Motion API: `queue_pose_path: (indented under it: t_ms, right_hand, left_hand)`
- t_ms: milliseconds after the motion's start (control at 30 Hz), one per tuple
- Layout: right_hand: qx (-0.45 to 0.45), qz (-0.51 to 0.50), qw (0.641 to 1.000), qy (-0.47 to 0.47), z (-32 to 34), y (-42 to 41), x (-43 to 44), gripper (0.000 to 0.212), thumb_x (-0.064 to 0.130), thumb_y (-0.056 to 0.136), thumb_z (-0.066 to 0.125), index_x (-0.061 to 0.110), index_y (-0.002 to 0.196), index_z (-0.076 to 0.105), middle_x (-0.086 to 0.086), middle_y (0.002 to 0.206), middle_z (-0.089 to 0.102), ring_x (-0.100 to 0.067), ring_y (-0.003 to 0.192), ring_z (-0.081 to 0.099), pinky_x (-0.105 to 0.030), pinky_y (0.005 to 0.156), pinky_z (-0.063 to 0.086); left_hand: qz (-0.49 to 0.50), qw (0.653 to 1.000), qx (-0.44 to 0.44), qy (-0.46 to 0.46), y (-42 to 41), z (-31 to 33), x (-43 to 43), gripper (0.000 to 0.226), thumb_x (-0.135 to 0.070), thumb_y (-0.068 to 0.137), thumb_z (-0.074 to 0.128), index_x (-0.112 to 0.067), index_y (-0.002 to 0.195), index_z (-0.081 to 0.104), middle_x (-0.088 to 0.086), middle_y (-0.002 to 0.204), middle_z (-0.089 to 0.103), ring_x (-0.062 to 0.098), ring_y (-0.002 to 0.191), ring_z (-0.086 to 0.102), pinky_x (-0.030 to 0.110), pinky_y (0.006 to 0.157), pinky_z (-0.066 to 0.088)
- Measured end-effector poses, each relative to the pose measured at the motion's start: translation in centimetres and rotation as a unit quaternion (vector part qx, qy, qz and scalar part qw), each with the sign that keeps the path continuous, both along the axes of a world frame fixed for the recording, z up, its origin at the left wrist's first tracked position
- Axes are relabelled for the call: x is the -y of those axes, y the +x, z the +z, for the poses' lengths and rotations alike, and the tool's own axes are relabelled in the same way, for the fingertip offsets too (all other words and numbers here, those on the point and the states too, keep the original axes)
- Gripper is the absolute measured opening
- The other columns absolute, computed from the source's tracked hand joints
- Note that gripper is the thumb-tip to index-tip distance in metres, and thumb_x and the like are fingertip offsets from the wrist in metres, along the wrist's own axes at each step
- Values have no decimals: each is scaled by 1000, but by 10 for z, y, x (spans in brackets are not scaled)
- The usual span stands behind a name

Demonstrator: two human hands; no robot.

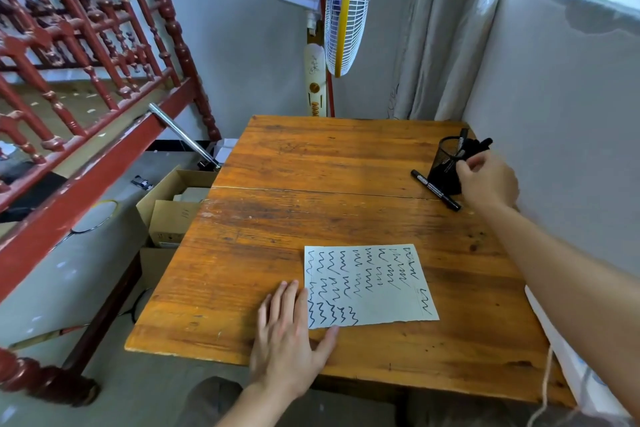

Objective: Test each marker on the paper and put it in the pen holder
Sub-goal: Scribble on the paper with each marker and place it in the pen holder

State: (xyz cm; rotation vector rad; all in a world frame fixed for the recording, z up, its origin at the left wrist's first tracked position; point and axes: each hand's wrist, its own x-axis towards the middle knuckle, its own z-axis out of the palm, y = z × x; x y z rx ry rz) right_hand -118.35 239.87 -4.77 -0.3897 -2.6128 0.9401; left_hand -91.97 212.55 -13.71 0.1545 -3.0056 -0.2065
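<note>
Your right hand [485, 180] curls at the pen holder [446, 163], grip unclear: release gently, don't tip it. Your left hand [287, 333] lies flat beside the paper [370, 284].

My left hand [287, 333] lies flat with straight fingers, thumb on the paper's [377, 288] near-left corner. Far beyond the paper's right edge, my right hand [488, 180] curls at the pen holder [446, 163]. A loose marker [435, 189] lies on the holder's paper side.

Pen holder [445, 163]: right hand [486, 180] is hiding its right side; grip is showing unclear. Marker [435, 189]: label is appearing too small to read.
</note>
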Motion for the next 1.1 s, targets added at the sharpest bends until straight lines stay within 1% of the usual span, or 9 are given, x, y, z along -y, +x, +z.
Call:
queue_pose_path:
  t_ms: [67,200,367,467,600,767,867,967,1100]
  right_hand:
    - [54,37,996,59,-16,5,-1,26,38,92,57,19,106,67,-5,100,71,-23,84,63,-33,65,48]
    - [179,51,974,133,-44,2,1,45,43,93,58,14,128,60,-11,118,67,-30,102,62,-32,68,48]
    - [191,48,968,156,-55,1,4,35,37,91,63,14,118,67,-10,101,67,-28,88,62,-34,64,51]
    - [195,86,974,80,-48,12,15,29,35,90,65,16,111,71,-5,94,68,-25,81,62,-36,65,53]
    - [143,177,961,-156,-15,85,16,17,30,87,71,15,95,72,-4,77,65,-18,63,52,-32,55,40]
    - [118,298,920,-227,-12,172,38,10,22,80,78,14,81,74,-7,73,68,-11,62,54,-28,56,42]
    - [117,326,906,-245,-19,212,44,9,18,77,81,15,78,73,-6,76,71,-6,62,55,-19,56,43]
    - [102,341,901,-250,-29,241,48,11,13,73,84,13,75,73,-3,74,71,-8,61,55,-20,56,43]
    - [138,377,884,-242,-27,258,46,13,13,78,80,9,89,75,-9,92,73,-20,86,63,-25,68,53]
  left_hand:
    - [-1,1000,-4,1,-1,0,0,77,-70,84,29,-10,127,51,8,135,51,25,128,41,47,105,34]
    - [-1,1000,-14,3,-1,0,-2,76,-69,85,28,-10,127,51,8,135,51,25,128,42,48,105,33]
    - [-1,1000,-19,9,-1,-1,-2,76,-69,85,26,-11,126,52,7,136,51,25,128,41,45,109,25]
    - [-3,999,-34,3,-5,-5,0,75,-69,85,25,-11,127,51,7,137,50,25,130,39,44,106,22]
    - [-15,999,-47,14,9,5,-13,75,-69,85,29,-12,130,46,6,139,47,24,131,37,46,107,30]
    - [-13,986,-122,110,3,2,-1,61,-63,87,34,-19,125,52,3,141,43,19,134,29,42,105,26]
    - [-14,943,-169,286,6,15,-19,56,-64,87,36,-22,115,60,-4,136,43,10,132,28,35,103,32]
    - [-27,868,-124,480,11,29,-47,45,-63,84,43,-30,109,60,-10,124,49,9,121,43,33,96,45]
    - [-27,804,-71,589,17,43,-58,28,-46,91,49,-27,109,58,-7,116,62,8,111,56,24,87,50]
